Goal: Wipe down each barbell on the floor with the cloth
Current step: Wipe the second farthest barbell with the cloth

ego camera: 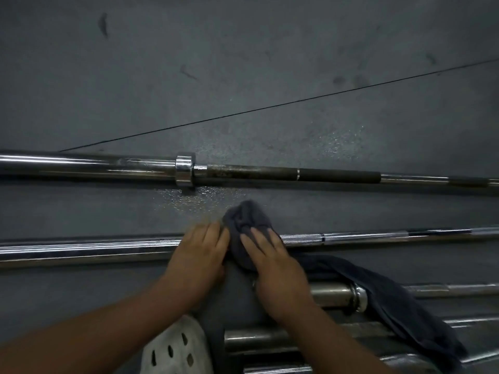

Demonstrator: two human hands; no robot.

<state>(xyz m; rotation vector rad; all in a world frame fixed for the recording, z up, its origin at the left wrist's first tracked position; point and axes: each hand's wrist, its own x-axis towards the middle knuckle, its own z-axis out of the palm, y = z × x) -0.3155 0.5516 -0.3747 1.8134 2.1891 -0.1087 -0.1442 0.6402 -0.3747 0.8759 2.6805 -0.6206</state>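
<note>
A pale shoe (175, 346) sits nearest; the right hand (272, 265) presses the cloth (245, 225) onto a barbell (81, 248), the left hand (197, 255) seemingly gripping the bar bare.

The view is dim and grey, with low contrast. Bright streaks of glare run along the far barbell (89, 164) at nine o'clock, and its collar (185, 168) gleams. A speckled sheen on the floor (270, 76) sits just above centre. Corners darken towards twelve o'clock. The straight bars bow slightly at the three and nine o'clock edges. Both forearms at six o'clock look soft and blurred.
</note>
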